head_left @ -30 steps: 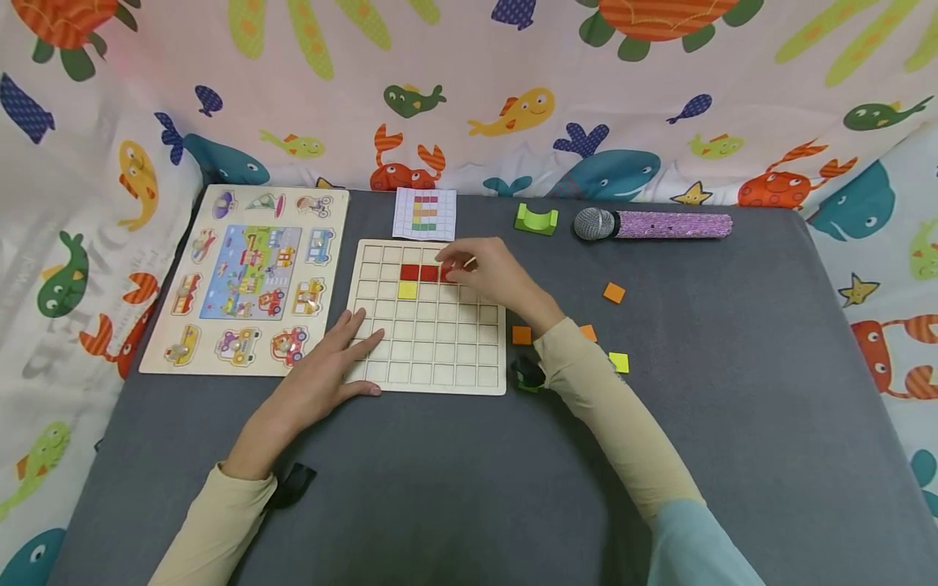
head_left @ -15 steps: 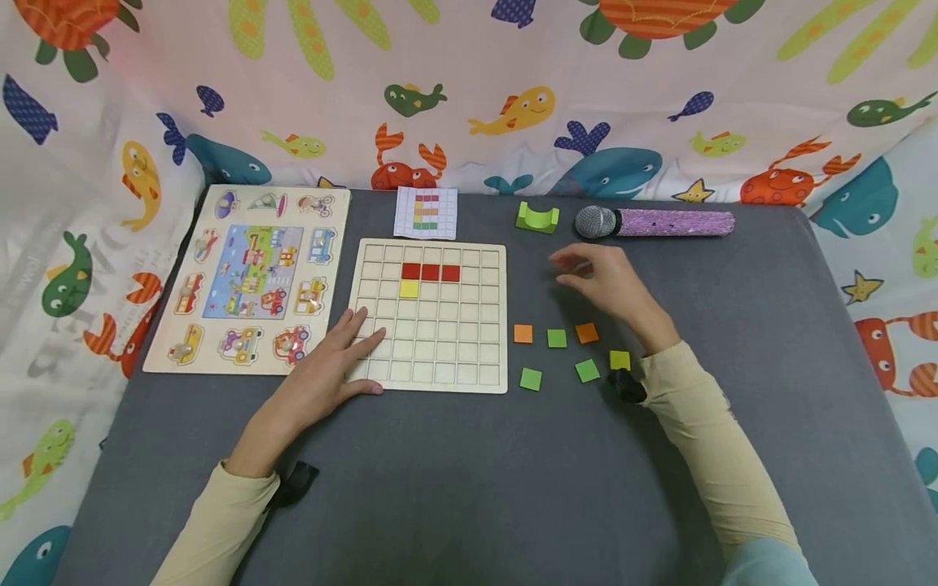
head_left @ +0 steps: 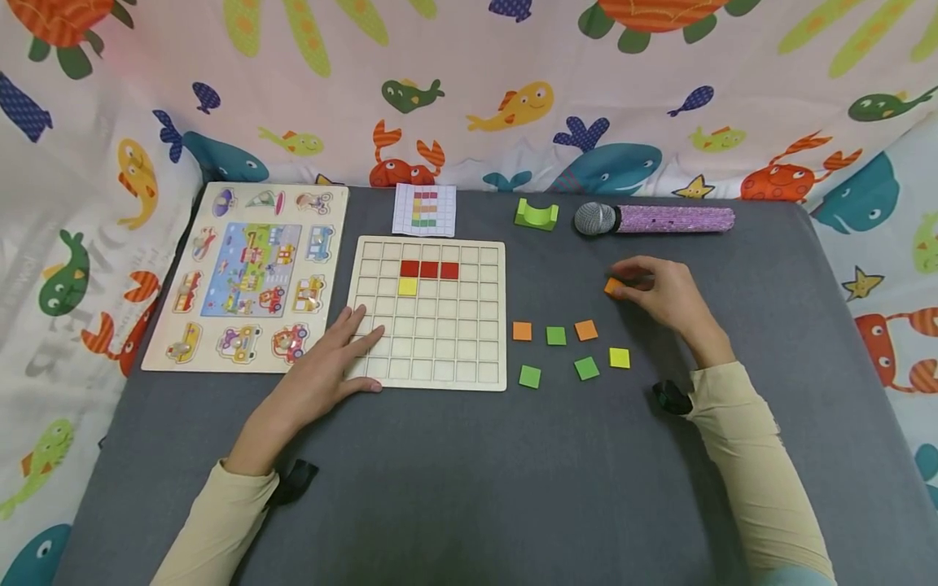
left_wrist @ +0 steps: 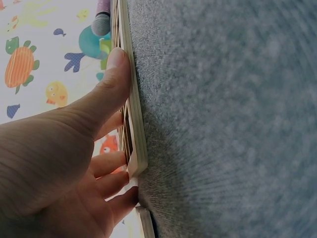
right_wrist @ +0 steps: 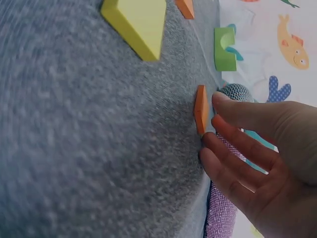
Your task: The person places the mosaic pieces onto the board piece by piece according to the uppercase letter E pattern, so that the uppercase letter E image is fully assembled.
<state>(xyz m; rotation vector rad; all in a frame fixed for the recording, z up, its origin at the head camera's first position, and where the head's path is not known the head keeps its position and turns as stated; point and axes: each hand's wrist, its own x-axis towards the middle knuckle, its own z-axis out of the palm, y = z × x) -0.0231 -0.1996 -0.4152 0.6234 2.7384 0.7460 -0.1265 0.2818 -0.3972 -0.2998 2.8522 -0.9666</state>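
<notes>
My left hand rests with spread fingers on the lower left corner of a wooden grid board. In the left wrist view, the thumb lies along the board's edge. Three red tiles sit in a row on the board, with a yellow tile below the leftmost. Right of the board, my right hand is over an orange tile on the table. In the right wrist view, thumb and fingers are parted around this orange tile, with no grip on it visible.
Loose green, orange and yellow tiles lie right of the board. A pattern card, a green cradle-shaped block and a purple glittery microphone stand along the back. A wooden picture puzzle lies left.
After leaving a third red tile on the board, my right hand has moved right to the far orange tile. The left hand has stayed on the board's corner.
</notes>
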